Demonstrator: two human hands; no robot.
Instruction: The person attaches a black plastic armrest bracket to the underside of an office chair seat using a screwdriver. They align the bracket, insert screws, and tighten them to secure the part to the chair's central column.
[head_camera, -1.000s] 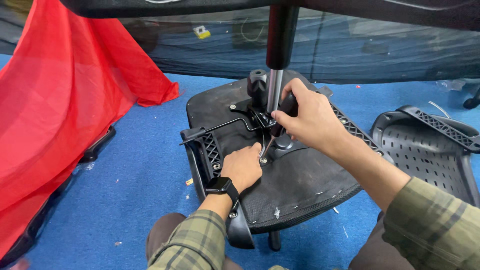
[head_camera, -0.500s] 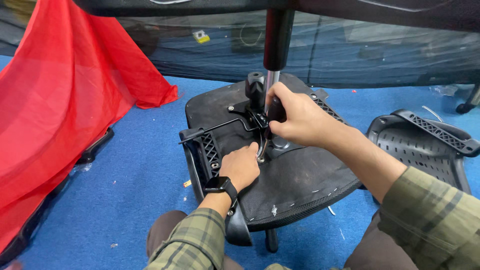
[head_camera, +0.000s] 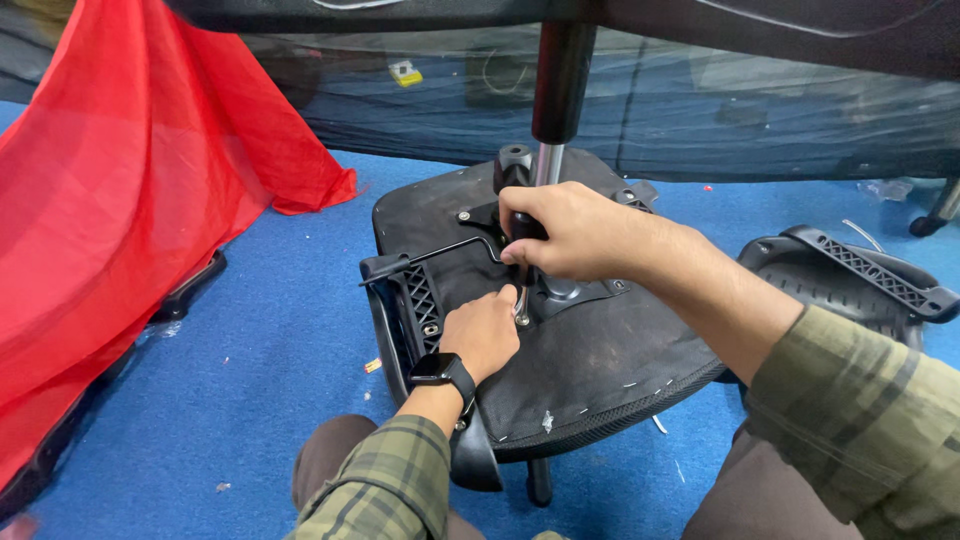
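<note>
An upturned black chair seat (head_camera: 600, 370) lies in front of me on the blue carpet. A metal mechanism plate (head_camera: 570, 292) is fixed to it, and a gas cylinder (head_camera: 548, 160) rises from the plate. My right hand (head_camera: 575, 235) is closed in a fist round the black handle of a screwdriver (head_camera: 521, 300), which stands upright beside the cylinder. My left hand (head_camera: 482, 330), with a black watch on the wrist, rests on the seat. Its fingers are curled round the lower end of the tool's shaft. The tip is hidden.
A black armrest bracket (head_camera: 415, 298) and a thin lever (head_camera: 445, 250) sit on the seat's left edge. A red cloth (head_camera: 130, 200) drapes at the left. Another black chair part (head_camera: 860, 270) lies at the right, with a caster (head_camera: 940, 215) beyond. Dark mesh (head_camera: 750, 120) spans the back.
My right hand has moved left from the tool's side and closed fully over its handle. My left hand has stayed at the shaft's lower end.
</note>
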